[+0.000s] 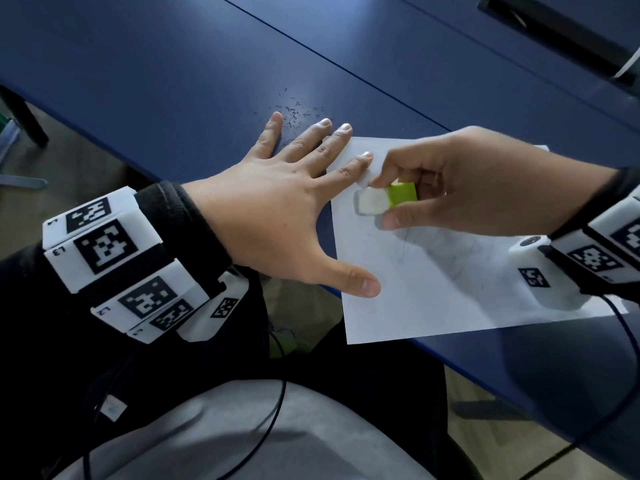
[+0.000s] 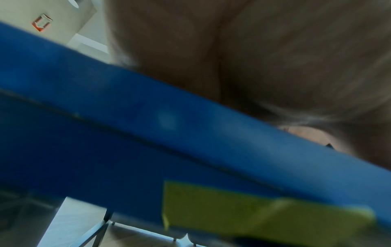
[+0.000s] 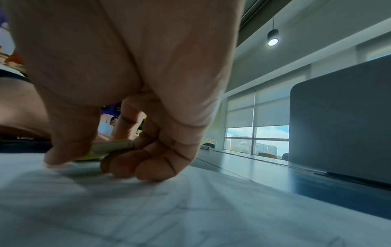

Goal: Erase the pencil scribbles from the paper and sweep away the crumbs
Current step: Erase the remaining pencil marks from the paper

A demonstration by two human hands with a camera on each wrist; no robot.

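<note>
A white sheet of paper (image 1: pixel 450 292) lies at the near edge of the blue table (image 1: pixel 173 81), with faint pencil scribbles (image 1: pixel 460 258) under my right forearm. My right hand (image 1: pixel 450 188) pinches a white eraser with a green sleeve (image 1: pixel 384 199) and presses it on the paper's upper left part; the right wrist view shows the eraser (image 3: pixel 110 147) between thumb and fingers above the paper (image 3: pixel 190 217). My left hand (image 1: pixel 277 209) lies flat with spread fingers, fingertips and thumb on the paper's left edge. Dark eraser crumbs (image 1: pixel 294 116) are scattered on the table beyond the left fingertips.
A dark device (image 1: pixel 561 36) sits at the table's far right; a grey panel (image 3: pixel 338 125) stands there in the right wrist view. The left wrist view shows the table's blue front edge (image 2: pixel 190 133) with a yellow-green label (image 2: pixel 253 213). My lap and cables are below the table.
</note>
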